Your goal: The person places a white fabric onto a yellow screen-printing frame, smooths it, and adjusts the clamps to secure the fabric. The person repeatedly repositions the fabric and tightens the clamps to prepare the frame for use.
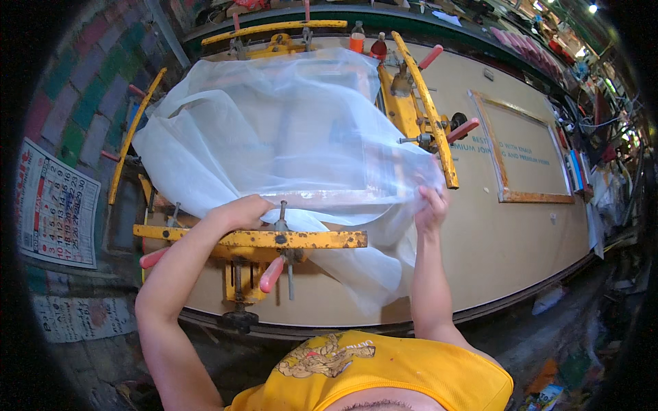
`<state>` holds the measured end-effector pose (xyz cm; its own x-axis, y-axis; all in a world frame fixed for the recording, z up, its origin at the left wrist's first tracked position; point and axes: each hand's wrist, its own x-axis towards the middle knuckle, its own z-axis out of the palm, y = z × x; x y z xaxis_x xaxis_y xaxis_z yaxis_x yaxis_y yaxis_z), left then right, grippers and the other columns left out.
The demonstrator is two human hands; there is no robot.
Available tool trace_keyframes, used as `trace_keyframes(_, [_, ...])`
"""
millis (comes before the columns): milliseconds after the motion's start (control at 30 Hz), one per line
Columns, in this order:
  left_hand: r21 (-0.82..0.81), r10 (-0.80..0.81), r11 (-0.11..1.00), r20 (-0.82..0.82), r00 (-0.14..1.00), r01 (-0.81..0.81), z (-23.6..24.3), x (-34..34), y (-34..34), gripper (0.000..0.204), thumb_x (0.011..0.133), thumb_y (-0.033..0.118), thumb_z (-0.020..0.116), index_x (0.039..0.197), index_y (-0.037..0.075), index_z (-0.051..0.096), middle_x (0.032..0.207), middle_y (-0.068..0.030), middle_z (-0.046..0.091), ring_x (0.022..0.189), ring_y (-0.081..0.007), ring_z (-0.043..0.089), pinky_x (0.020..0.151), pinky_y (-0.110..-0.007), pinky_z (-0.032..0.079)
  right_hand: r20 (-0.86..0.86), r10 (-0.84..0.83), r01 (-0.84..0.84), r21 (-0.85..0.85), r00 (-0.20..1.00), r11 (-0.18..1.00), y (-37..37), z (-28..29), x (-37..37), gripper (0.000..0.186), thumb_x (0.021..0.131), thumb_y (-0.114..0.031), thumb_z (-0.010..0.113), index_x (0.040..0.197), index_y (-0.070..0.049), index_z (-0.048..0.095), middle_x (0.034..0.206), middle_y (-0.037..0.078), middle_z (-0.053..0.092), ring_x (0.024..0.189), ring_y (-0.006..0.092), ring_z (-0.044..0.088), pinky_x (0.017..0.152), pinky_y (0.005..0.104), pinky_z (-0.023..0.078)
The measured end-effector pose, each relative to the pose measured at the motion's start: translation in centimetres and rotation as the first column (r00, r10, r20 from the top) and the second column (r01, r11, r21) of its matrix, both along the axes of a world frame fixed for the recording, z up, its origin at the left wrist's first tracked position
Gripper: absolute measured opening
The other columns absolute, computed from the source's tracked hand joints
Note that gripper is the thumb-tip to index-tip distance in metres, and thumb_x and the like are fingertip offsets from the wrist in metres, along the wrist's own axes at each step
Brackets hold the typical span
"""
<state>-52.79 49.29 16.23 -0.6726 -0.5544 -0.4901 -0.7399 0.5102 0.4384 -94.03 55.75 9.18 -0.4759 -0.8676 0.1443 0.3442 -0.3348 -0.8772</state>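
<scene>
A sheer white mesh fabric lies loosely draped, with folds, over a rectangular frame that shows faintly through it. My right hand pinches the fabric's right edge beside the right clamp. Closed at the near edge of the fabric is my left hand, just beyond the near clamp; its fingertips are mostly hidden. The near yellow clamp bar with red handles sits under my left forearm. A loose tail of fabric hangs down between my arms.
More yellow clamps stand around the fabric: a right one, a far one and a left one. Two bottles stand at the back. An empty wooden frame lies on the board at right. A calendar hangs at left.
</scene>
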Motion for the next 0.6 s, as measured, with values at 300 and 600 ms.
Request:
trace_keyframes(300, [0.039, -0.054, 0.998, 0.209, 0.976, 0.046, -0.5, -2.3, -1.3, 0.025, 0.078, 0.004, 0.068, 0.102, -0.001, 0.069, 0.096, -0.0263, 0.069, 0.094, -0.0413, 0.068, 0.082, -0.046, 0.053, -0.469, 0.793, 0.510, 0.826, 0.389, 0.238, 7.2, -1.9, -2.2, 0.030, 0.079, -0.013, 0.066, 0.104, 0.003, 0.072, 0.124, 0.029, 0.063, 0.108, 0.0442, 0.063, 0.088, 0.0497, 0.053])
trace_keyframes(600, [0.034, -0.080, 0.997, 0.197, 0.977, 0.075, -1.3, -2.1, -1.6, 0.027, 0.077, 0.007, 0.069, 0.102, -0.004, 0.068, 0.100, -0.0270, 0.070, 0.097, -0.0411, 0.068, 0.084, -0.045, 0.054, -0.969, -0.040, 0.504, 0.092, 0.244, 0.859, -1.4, -3.5, -2.5, 0.043, 0.088, -0.020, 0.067, 0.120, 0.008, 0.061, 0.113, 0.027, 0.062, 0.111, 0.0423, 0.058, 0.095, 0.0509, 0.049])
